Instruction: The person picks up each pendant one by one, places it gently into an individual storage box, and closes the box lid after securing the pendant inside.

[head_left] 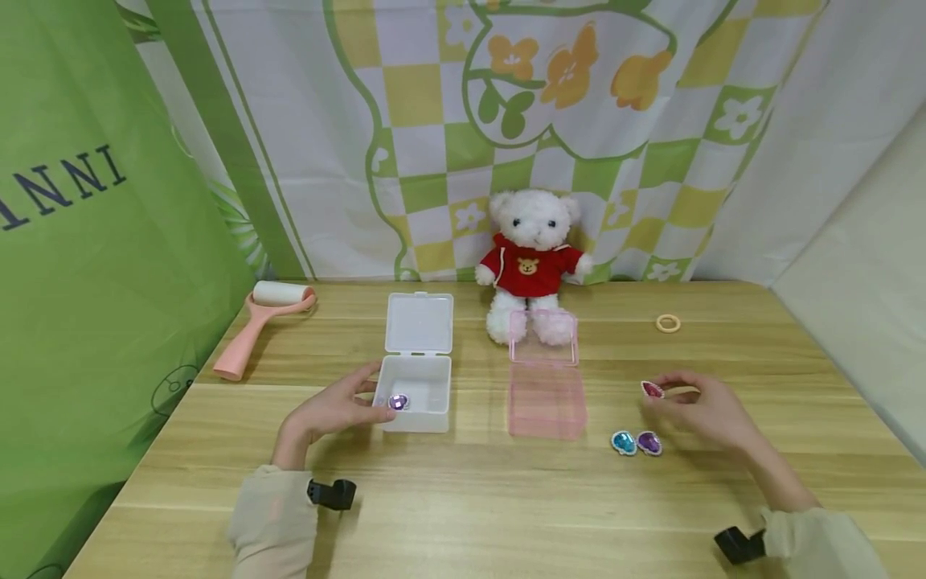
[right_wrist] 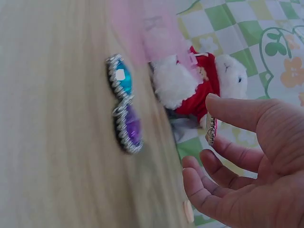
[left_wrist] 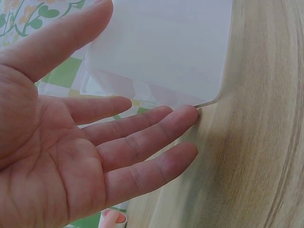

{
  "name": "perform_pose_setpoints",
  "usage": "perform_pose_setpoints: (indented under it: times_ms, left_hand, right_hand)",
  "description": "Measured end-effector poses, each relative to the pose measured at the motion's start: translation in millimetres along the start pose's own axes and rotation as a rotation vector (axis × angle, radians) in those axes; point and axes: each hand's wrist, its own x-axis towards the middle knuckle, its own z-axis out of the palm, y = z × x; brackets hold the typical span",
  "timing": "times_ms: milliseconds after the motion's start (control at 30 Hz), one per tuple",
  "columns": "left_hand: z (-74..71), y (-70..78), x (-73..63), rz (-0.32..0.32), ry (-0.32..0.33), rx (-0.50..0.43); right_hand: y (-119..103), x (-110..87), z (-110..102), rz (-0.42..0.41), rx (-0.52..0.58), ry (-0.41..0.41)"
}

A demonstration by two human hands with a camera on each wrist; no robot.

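My left hand (head_left: 336, 410) is at the left side of a white plastic box (head_left: 427, 420) with its lid raised. Its fingers are nearly straight along the box wall and its thumb lies at the front rim. Inside that box is a purple gem (head_left: 399, 401). Between thumb and index finger, my right hand (head_left: 705, 408) pinches a red gem (head_left: 653, 390) with a silvery beaded edge, held above the table. Just below it, a blue gem (head_left: 624, 442) and a purple heart-like gem (head_left: 649, 443) lie side by side on the wood.
A pink clear box (head_left: 547, 422) with its lid up stands mid-table. Behind it sits a white teddy bear (head_left: 531, 269) in a red top. A pink lint roller (head_left: 249, 338) lies at the left edge, and a small pale ring (head_left: 668, 323) at back right.
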Motion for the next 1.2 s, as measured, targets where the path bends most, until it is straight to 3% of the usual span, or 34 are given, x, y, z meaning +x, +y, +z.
perform_pose_setpoints:
  times_ms: [533,1200]
  left_hand:
    - [0.2,2.5,-0.4,0.004,0.016,0.027]
    - [0.0,0.7,0.4,-0.015,0.019,0.035]
  right_hand:
    - [-50.8,18.9,6.8,-0.040,0.210,-0.098]
    - [-110.7,49.9,42.2,-0.163,0.319,-0.165]
